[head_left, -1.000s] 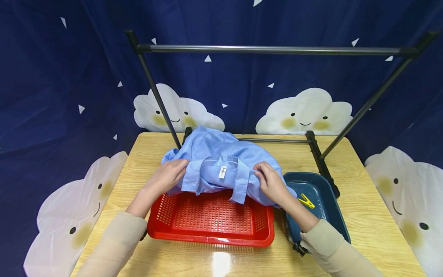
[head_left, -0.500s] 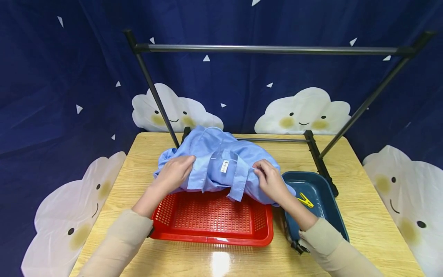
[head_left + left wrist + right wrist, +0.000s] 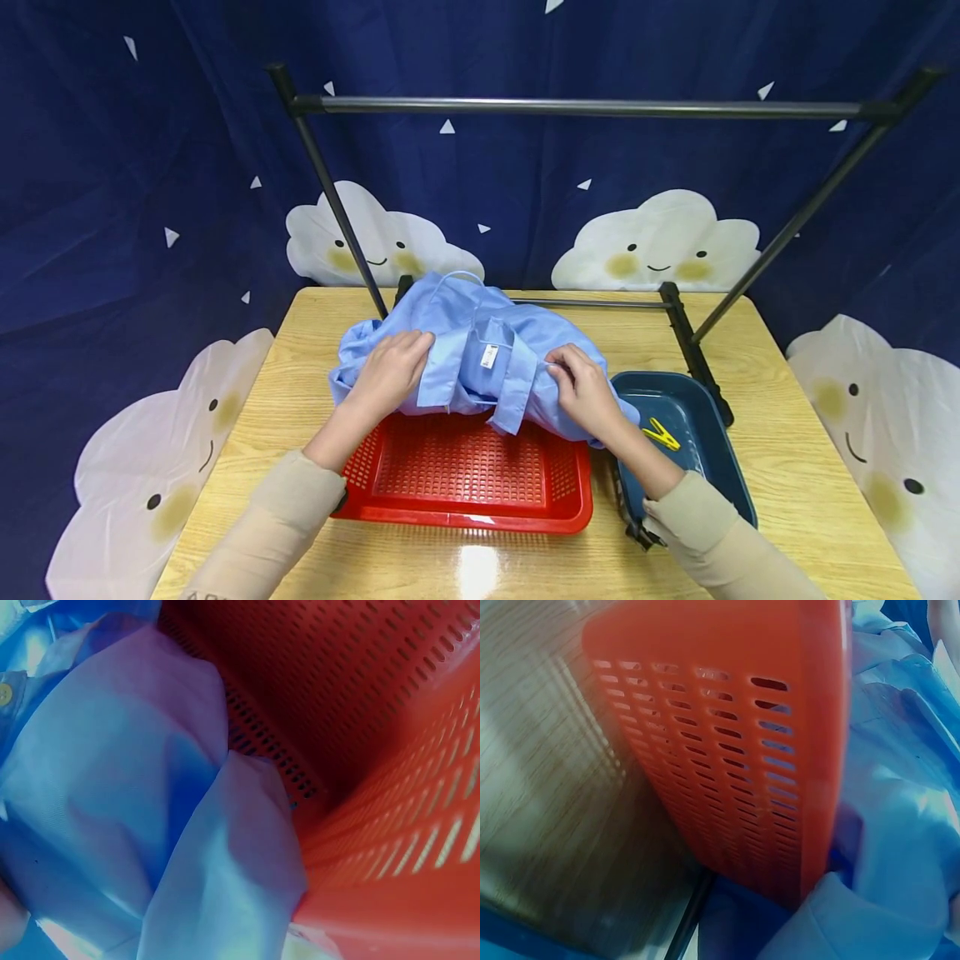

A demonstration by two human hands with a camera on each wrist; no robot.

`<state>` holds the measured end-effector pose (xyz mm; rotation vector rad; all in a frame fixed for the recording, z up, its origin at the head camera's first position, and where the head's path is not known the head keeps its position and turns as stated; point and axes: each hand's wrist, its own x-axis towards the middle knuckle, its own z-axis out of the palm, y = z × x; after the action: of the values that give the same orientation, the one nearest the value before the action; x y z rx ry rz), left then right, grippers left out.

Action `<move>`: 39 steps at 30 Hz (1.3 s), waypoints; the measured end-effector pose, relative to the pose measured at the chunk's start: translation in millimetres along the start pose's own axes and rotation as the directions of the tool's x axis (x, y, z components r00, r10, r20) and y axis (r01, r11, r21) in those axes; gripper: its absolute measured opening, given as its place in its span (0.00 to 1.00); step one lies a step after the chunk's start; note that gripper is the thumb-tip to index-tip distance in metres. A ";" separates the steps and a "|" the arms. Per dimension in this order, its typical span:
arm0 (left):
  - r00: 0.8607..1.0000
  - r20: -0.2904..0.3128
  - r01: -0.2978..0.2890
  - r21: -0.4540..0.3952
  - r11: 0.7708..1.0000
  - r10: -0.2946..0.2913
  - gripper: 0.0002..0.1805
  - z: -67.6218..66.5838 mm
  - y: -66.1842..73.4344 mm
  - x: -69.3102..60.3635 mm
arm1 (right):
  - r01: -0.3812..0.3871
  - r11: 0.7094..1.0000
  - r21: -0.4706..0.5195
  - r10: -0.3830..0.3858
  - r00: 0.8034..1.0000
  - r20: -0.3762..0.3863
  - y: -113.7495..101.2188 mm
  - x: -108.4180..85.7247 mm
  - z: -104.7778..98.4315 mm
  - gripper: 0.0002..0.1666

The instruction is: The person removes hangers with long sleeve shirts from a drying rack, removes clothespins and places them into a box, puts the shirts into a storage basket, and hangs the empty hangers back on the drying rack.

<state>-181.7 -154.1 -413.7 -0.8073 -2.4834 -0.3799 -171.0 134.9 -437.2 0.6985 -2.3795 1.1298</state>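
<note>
A light blue collared shirt (image 3: 555, 333) lies bunched across the back of the red basket (image 3: 461, 521) in the head view. Its collar faces the front, with a white label (image 3: 489, 357) inside the neck. Above the collar rises a thin pale-blue loop (image 3: 459, 275), perhaps a hanger's hook. My left hand (image 3: 392, 372) grips the cloth just left of the collar. On the other side, my right hand (image 3: 585, 392) pinches the shirt between thumb and fingers. Folds of the shirt (image 3: 112, 772) hang into the basket in the left wrist view, and a button shows there.
A dark metal rack with a horizontal bar (image 3: 592, 107) stands behind the basket on the wooden table (image 3: 817, 467). Right of the basket is a dark blue tray (image 3: 720, 446) holding a yellow clothespin (image 3: 662, 434). A navy curtain with clouds surrounds the table.
My left hand has moved right and slightly up along the shirt toward the collar, shifting the left collar flap rightward. My right hand has stayed nearly in place.
</note>
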 end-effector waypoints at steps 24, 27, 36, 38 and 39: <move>0.999 -0.018 0.044 -0.044 0.998 -0.045 0.03 -1.7 -0.3 -4.2 | -0.048 0.980 -0.192 0.077 0.986 0.145 -43.0 24.7 9.2 0.30; 0.999 -0.023 0.044 -0.042 0.998 -0.045 0.03 -1.1 -0.2 -4.4 | -0.027 0.972 -0.235 0.058 0.990 0.125 -42.9 24.3 16.9 0.28; 0.999 -0.015 0.048 -0.040 0.998 -0.048 0.03 -1.0 0.1 -5.4 | 0.017 0.957 -0.291 0.017 0.993 0.115 -39.1 21.7 24.0 0.22; 0.999 -0.021 0.042 -0.044 0.998 -0.043 0.03 -1.4 -0.6 -5.4 | 0.004 0.954 -0.299 0.033 0.992 0.121 -38.1 21.4 21.8 0.23; 0.999 -0.028 0.038 -0.052 0.998 -0.039 0.03 -2.0 -0.8 -5.3 | -0.004 0.952 -0.305 0.043 0.992 0.122 -37.7 21.5 20.3 0.23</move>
<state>-177.7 -158.0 -415.0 -0.7698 -2.4747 -0.4671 -168.5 92.6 -414.9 0.6519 -2.5974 0.7198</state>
